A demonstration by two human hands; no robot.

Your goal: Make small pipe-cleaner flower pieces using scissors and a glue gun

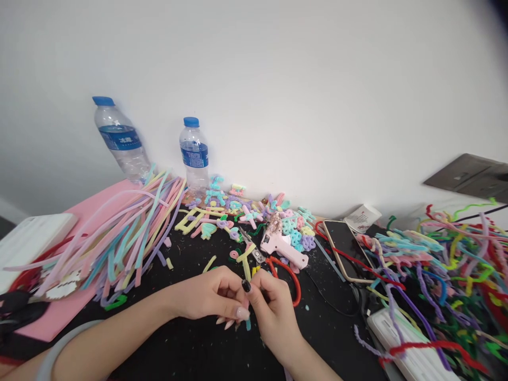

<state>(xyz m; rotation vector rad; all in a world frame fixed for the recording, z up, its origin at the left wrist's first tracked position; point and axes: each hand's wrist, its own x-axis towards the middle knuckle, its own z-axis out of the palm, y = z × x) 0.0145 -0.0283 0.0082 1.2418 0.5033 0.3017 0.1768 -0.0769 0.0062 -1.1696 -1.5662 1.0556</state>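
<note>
My left hand (208, 296) and my right hand (275, 309) meet over the black table, fingertips pinched together. Between them they grip a small pipe cleaner piece; a blue tip (248, 324) pokes out below and a bit of pink shows between the fingers. My fingers hide most of it. A yellow pipe cleaner (246, 264) rises just above the fingertips; whether it joins the held piece I cannot tell. Just beyond lie red-handled scissors (296, 286) and a pale pink glue gun (283, 247). A short yellow pipe cleaner scrap (209, 263) rests near my left hand.
Long pastel pipe cleaners (135, 233) spread over a pink folder (47, 328) at left. Two water bottles (194, 153) stand by the wall. Finished pipe cleaner shapes (214, 201) line the back. A phone (349, 248), a white box (408, 344) and tangled pipe cleaners (468, 264) lie at right.
</note>
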